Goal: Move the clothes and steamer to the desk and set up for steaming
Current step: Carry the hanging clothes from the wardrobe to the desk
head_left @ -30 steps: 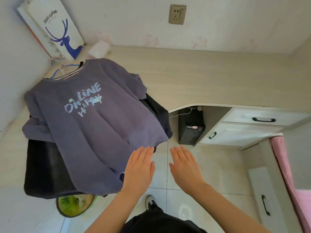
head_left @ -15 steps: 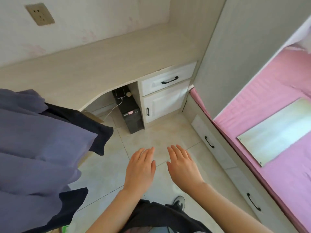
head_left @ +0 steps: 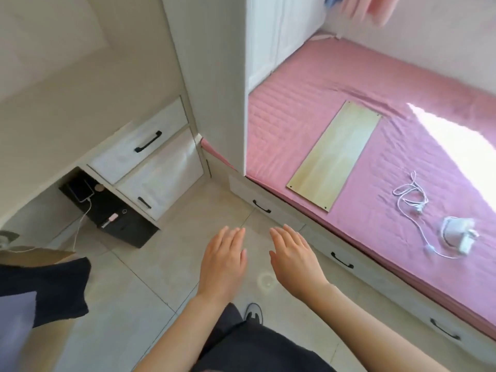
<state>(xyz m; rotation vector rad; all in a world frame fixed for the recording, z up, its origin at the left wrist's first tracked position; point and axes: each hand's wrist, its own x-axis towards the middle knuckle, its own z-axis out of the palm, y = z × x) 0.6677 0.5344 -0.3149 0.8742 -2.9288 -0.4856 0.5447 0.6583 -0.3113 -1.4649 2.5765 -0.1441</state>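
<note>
- The left hand (head_left: 224, 260) is held out palm down over the tiled floor (head_left: 161, 251), fingers straight and close together, holding nothing.
- The right hand (head_left: 294, 257) is just beside it in the same pose: flat, fingers straight and nearly touching one another, with nothing in its grasp. The two hands do not touch.
- The white steamer (head_left: 456, 233) lies on the pink bed sheet (head_left: 322, 89) at the right of the view, well apart from both hands.
- Its white cord (head_left: 410, 200) lies in loose loops on the sheet just beside it, between the steamer and a pale wooden board (head_left: 335, 154) that rests flat on the bed.
- The clothes show at the lower left edge: a dark garment (head_left: 53, 288) hanging down, with a grey-purple T-shirt (head_left: 13, 331) over it. What they rest on is cut off by the frame.
- The light wood desk (head_left: 67, 103) fills the upper left, with white drawers (head_left: 139, 146) bearing black handles below its right end.
- A black computer tower (head_left: 120, 221) stands on the floor under the desk, beside the drawers; a phone (head_left: 80, 193) lies on top of it with a white cable plugged in.
- Between the forearms, a grey shoe (head_left: 253, 314) stands on the tiles.
</note>
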